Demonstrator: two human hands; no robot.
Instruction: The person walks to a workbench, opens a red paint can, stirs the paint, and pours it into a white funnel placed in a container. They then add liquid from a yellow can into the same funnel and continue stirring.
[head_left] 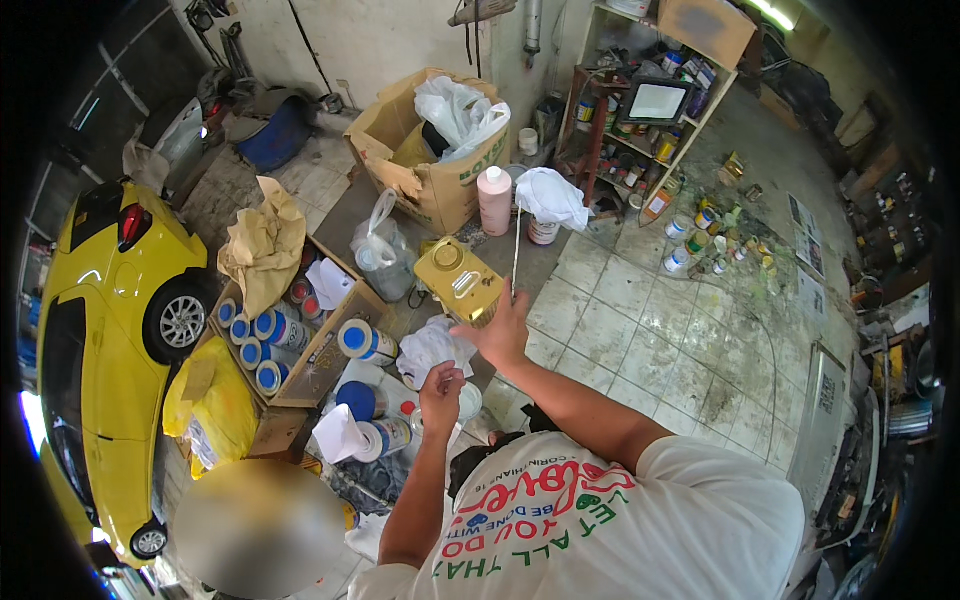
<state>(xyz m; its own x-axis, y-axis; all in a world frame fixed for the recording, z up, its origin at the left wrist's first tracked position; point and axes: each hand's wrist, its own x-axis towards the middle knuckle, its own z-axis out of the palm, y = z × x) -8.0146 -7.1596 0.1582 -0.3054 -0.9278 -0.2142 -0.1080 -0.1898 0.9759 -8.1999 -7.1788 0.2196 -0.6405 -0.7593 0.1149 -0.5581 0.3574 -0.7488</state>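
My right hand [502,335] is closed around the lower end of a thin, light-coloured stick [517,245] that points away from me. Right beside its fingers stands a gold rectangular tin [460,275] with a round cap; whether the hand also touches it, I cannot tell. My left hand [440,393] is nearer and to the left, its fingers curled together; what they hold, if anything, is hidden. Just beyond it lies a crumpled white cloth [437,347]. A white-and-blue paint can [367,342] stands left of the cloth. A round pale lid or container [469,402] shows beside my left hand.
A cardboard box [325,355] of blue-lidded cans is at left, near a yellow car [110,350]. Farther off are a large carton [440,180], a pink bottle [494,200] and a cloth-topped can [543,232]. Several cans [680,228] stand on the tiled floor at right.
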